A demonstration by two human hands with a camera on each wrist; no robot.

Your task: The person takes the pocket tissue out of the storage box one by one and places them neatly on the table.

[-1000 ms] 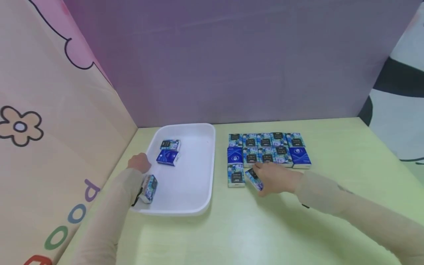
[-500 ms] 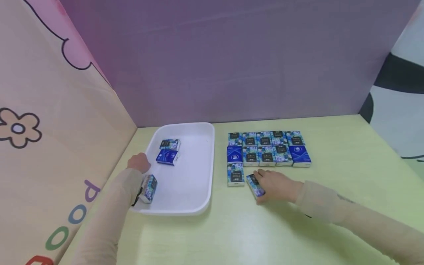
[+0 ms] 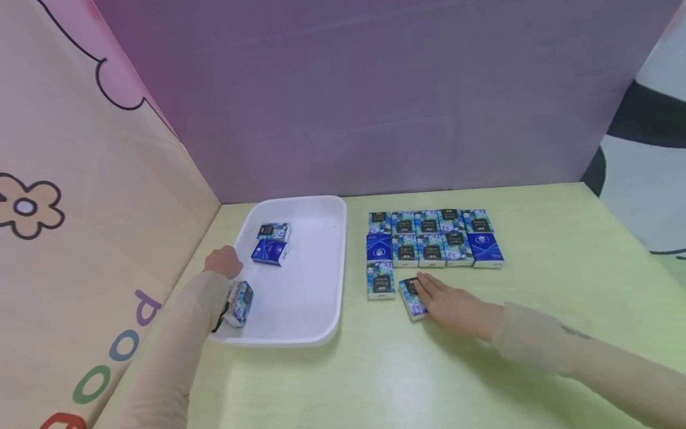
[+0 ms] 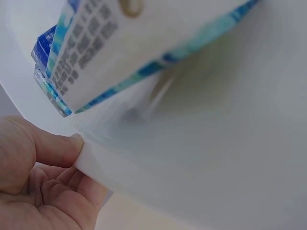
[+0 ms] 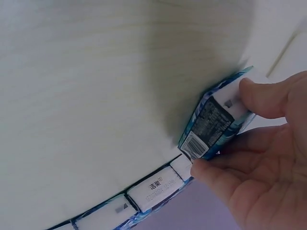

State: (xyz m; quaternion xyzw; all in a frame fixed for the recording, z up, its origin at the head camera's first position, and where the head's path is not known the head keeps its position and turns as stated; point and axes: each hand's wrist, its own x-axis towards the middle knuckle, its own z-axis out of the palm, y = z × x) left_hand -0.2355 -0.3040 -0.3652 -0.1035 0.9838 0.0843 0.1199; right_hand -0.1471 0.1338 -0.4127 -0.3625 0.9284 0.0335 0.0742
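Note:
My left hand [image 3: 223, 262] pinches the left rim of a white plastic tray [image 3: 316, 342]; in the left wrist view, thumb and curled fingers [image 4: 57, 151] grip the edge. Inside the tray, a floral tissue pack [image 3: 239, 304] leans against the wall near that wrist. A blue tissue pack [image 3: 270, 252] and another floral one [image 3: 274, 231] lie further back. On the table, my right hand [image 3: 455, 307] holds a slanted floral tissue pack [image 3: 411, 298]. The right wrist view shows thumb and fingers on opposite sides of this pack [image 5: 208, 122], its barcode visible.
Several tissue packs [image 3: 431, 249] form two tight rows right of the tray, mostly floral, with a blue one [image 3: 486, 249] at the right end. A single floral pack [image 3: 380, 280] starts a front row. A purple partition [image 3: 343, 107] backs the pale table [image 3: 332, 387]; a printed panel [image 3: 107, 179] stands left.
My right hand and its tissue pack have moved slightly toward me, away from the rows; the hand then shifted right over the pack. My left hand has stayed on the rim.

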